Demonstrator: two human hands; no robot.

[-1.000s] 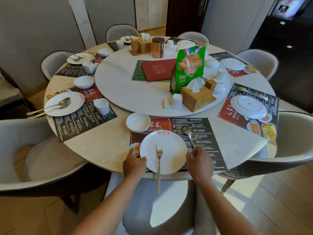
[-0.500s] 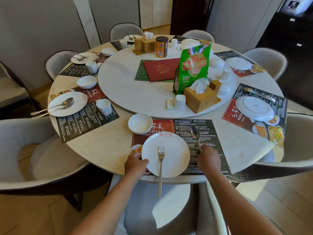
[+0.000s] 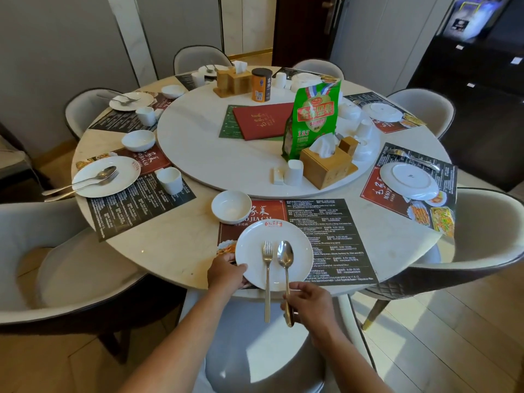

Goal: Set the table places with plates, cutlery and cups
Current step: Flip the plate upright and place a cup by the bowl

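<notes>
A white plate [image 3: 252,251] lies on the near paper placemat [image 3: 334,239] at the table's front edge. My left hand [image 3: 225,275] grips the plate's left rim. A fork [image 3: 267,279] rests across the plate, its handle hanging past the table edge. Beside it on the right lies a spoon [image 3: 285,262], bowl on the plate; my right hand [image 3: 310,303] pinches its handle. A small white bowl [image 3: 231,207] stands just beyond the plate. No cup stands at this place.
A turntable [image 3: 215,154] carries a green snack bag [image 3: 314,117], tissue boxes, menus, a tin and several white cups. The left place [image 3: 106,177] has plate, cutlery, cup and bowl. The right place has a plate [image 3: 408,180] and fork. Grey chairs ring the table.
My right hand carried the spoon from the placemat right of the plate onto the plate, beside the fork. My left hand stayed on the plate's rim.
</notes>
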